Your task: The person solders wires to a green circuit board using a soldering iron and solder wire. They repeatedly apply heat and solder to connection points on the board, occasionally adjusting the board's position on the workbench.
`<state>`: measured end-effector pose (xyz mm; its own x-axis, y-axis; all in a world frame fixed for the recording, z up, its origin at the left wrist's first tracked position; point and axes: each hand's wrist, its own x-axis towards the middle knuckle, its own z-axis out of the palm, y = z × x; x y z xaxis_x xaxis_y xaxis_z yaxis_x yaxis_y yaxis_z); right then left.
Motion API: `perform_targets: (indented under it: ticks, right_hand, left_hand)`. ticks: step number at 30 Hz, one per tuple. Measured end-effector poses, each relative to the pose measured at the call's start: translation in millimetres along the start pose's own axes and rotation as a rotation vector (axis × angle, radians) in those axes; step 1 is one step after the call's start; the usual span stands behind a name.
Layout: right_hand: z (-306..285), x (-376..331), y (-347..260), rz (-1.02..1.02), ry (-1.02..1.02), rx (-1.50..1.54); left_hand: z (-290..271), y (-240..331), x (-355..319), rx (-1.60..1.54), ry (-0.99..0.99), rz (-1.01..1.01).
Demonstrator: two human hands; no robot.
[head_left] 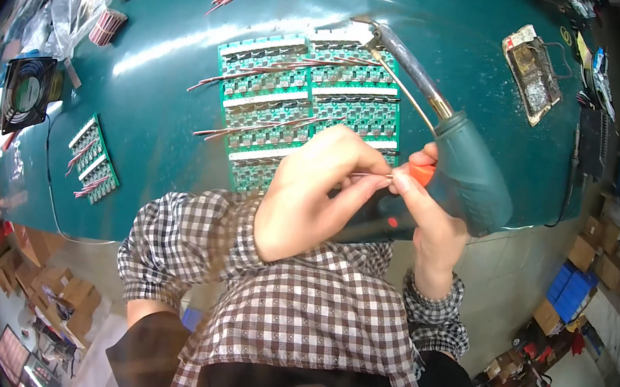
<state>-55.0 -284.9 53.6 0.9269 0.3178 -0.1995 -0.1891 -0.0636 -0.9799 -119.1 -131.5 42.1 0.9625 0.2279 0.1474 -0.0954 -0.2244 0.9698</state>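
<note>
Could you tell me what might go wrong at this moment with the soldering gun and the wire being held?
The right hand grips the soldering gun while pinching a thin wire with the left hand; the wire could slip. The gun's metal tip hangs over the green circuit boards, so it may touch their pink leads.

Bare mat (160,90) left of circuit boards (310,101); soldering gun (447,148) blocks right.

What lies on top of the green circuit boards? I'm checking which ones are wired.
Thin red wires lie across several green circuit boards. The left hand covers the nearest boards.
</note>
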Motion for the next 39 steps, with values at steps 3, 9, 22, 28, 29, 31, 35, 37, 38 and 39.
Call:
perform_targets:
  ticks: [3, 9, 22, 28, 29, 31, 35, 37, 38, 39]
  right_hand:
    - [-3, -7, -2, 0.054, 0.01, 0.076]
    - [-57, -12, -3, 0.002, 0.028, 0.182]
    - [-79, -27, -13, 0.056, 0.006, -0.002]
    - [-77, -30, -18, 0.136, 0.063, 0.049]
    - [-76, -31, -18, 0.144, 0.074, 0.041]
    - [-76, -32, -19, 0.167, 0.092, 0.025]
    - [-75, -34, -20, 0.194, 0.103, 0.0]
    - [-73, -35, -21, 0.195, 0.093, -0.045]
    - [-72, -36, -22, 0.195, 0.087, -0.082]
    - [-70, -36, -22, 0.194, 0.082, -0.12]
  left_hand:
    - [-14, 2, -3, -0.092, -0.054, -0.182]
    - [-64, -10, 18, 0.093, -0.088, -0.358]
    - [-27, -36, 41, 0.53, -0.075, -0.024]
    - [-25, -46, 40, 0.505, -0.072, 0.009]
    - [-24, -46, 41, 0.499, -0.074, 0.0]
    - [-24, -46, 42, 0.488, -0.077, -0.018]
    - [-25, -48, 43, 0.44, -0.07, 0.012]
    - [-23, -51, 42, 0.429, -0.037, 0.093]
    - [-23, -50, 42, 0.431, -0.039, 0.088]
    - [-23, -50, 41, 0.433, -0.041, 0.083]
